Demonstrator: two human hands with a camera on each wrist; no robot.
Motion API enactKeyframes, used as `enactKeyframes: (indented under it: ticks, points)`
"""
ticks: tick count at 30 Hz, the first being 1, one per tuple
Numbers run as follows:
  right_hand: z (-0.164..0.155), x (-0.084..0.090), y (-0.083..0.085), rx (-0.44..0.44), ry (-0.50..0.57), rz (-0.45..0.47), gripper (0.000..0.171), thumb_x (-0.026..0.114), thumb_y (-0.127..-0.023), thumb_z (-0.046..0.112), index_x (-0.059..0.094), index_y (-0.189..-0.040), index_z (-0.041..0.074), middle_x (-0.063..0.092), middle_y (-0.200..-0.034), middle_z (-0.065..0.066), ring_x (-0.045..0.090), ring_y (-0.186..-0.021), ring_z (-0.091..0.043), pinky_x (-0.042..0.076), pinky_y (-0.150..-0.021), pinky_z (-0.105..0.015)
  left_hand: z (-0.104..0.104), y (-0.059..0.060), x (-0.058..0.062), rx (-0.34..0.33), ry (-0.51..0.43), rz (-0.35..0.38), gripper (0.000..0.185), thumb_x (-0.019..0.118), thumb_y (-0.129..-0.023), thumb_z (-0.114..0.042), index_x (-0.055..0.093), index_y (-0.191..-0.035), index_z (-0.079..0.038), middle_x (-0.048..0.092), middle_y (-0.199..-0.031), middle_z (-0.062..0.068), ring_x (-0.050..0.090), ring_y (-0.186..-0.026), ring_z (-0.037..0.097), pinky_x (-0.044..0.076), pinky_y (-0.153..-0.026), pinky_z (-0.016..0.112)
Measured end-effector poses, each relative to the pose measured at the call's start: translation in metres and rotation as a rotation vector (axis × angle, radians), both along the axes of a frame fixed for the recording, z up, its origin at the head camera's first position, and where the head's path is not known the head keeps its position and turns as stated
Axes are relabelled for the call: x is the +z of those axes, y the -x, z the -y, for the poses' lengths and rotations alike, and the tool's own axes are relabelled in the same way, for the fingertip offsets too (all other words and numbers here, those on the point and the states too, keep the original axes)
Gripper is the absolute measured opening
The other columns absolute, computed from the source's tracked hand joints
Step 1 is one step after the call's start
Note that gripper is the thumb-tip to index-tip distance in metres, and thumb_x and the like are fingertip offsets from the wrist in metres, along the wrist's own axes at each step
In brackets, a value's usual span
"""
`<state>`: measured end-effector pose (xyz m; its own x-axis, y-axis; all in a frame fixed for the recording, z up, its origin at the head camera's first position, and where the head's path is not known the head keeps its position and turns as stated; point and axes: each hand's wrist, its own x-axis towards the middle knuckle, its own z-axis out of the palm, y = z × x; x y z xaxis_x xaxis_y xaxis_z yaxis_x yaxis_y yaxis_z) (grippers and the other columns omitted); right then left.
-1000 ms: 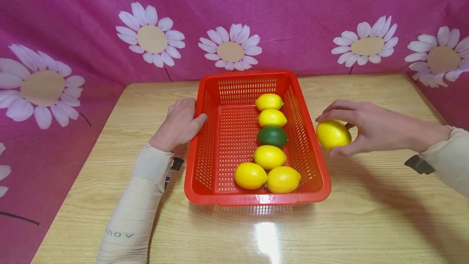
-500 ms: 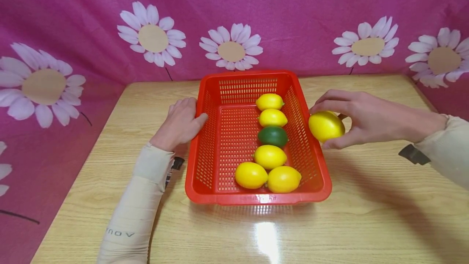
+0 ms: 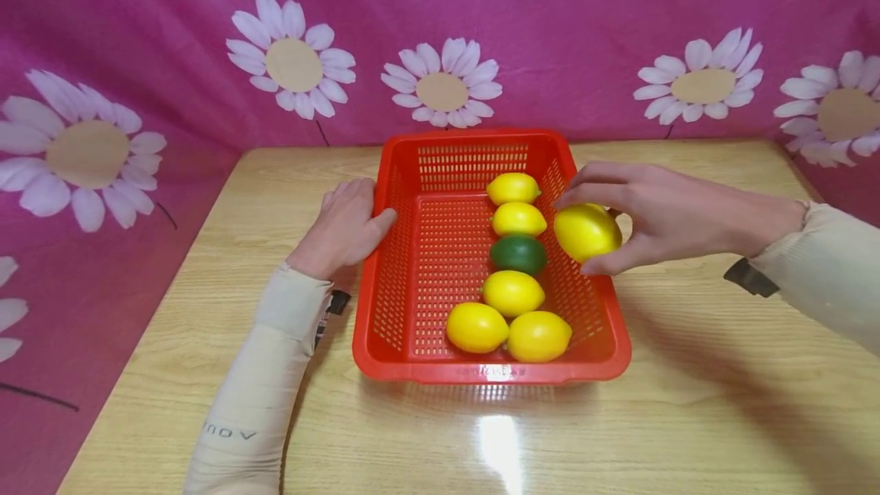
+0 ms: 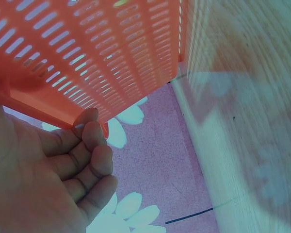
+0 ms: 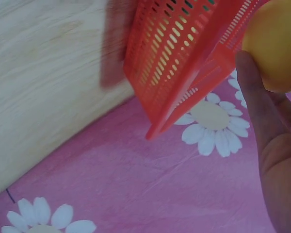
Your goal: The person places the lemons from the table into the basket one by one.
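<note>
My right hand (image 3: 635, 208) grips a yellow lemon (image 3: 586, 233) between thumb and fingers, over the right rim of a red plastic basket (image 3: 491, 374). That lemon (image 5: 276, 46) is also large in the right wrist view. At the basket's left side my left hand (image 3: 344, 228) holds the rim, thumb over the top edge; in the left wrist view its fingers (image 4: 94, 136) curl against the rim from outside. Several yellow lemons and one dark green lemon (image 3: 519, 253) lie inside along the right half, two lemons side by side at the near end.
The basket stands on a light wooden table (image 3: 227, 250) with a glare spot near the front. A pink cloth (image 3: 536, 37) with white daisies hangs behind and to the sides of the table.
My right hand has carried the lemon leftward, from outside the basket to above its right rim. The left hand stays on the rim; the head view has shifted slightly.
</note>
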<state>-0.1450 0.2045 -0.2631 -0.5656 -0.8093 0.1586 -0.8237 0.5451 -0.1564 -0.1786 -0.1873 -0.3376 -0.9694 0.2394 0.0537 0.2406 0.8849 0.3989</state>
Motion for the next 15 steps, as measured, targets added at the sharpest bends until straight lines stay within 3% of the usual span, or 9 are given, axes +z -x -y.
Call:
enactKeyframes:
  ticks: [11, 15]
  points:
    - [0.024, 0.005, 0.004, 0.008, -0.051, 0.032, 0.067, 0.084, -0.077, 0.057, 0.068, -0.130, 0.018, 0.063, -0.129, 0.003, 0.062, -0.107, -0.012, 0.059, -0.088, -0.039, -0.001, 0.000, 0.001, -0.003, -0.004, 0.020, 0.036, 0.044, -0.099, -0.033, 0.056, -0.115, -0.002, 0.057, -0.104, 0.012, 0.049, -0.106, 0.030, 0.035, -0.096, 0.046]
    - [0.032, 0.005, 0.008, 0.024, -0.054, 0.041, 0.065, 0.083, -0.078, 0.057, 0.068, -0.129, 0.018, 0.063, -0.126, 0.004, 0.062, -0.105, -0.012, 0.058, -0.088, -0.039, -0.001, 0.000, 0.001, 0.004, -0.005, 0.016, 0.036, 0.045, -0.099, -0.033, 0.056, -0.115, -0.003, 0.057, -0.103, 0.011, 0.049, -0.105, 0.030, 0.034, -0.094, 0.045]
